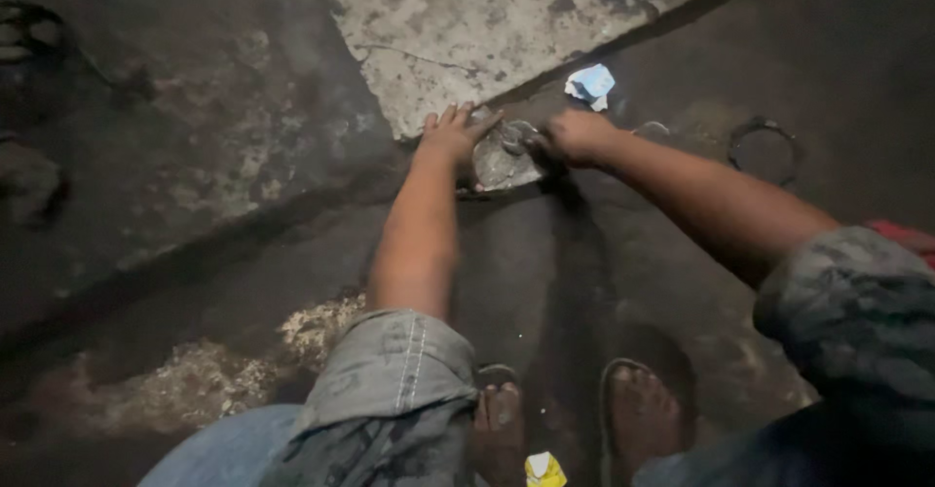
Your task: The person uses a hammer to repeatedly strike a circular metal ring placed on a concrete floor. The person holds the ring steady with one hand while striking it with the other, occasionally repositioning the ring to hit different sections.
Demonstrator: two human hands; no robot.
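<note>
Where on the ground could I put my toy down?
Bare patches: the pale concrete slab above the hands, and the dark floor left of the left hand. It is crowded around the grey metal piece, right hand, crumpled paper and ring.

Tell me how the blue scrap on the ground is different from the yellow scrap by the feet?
The blue scrap is pale blue and crumpled; the yellow scrap is bright yellow and looks folded. The blue scrap lies far out past the right hand; the yellow scrap sits between the sandalled feet. Both are small litter on dark, dirty ground.
</note>
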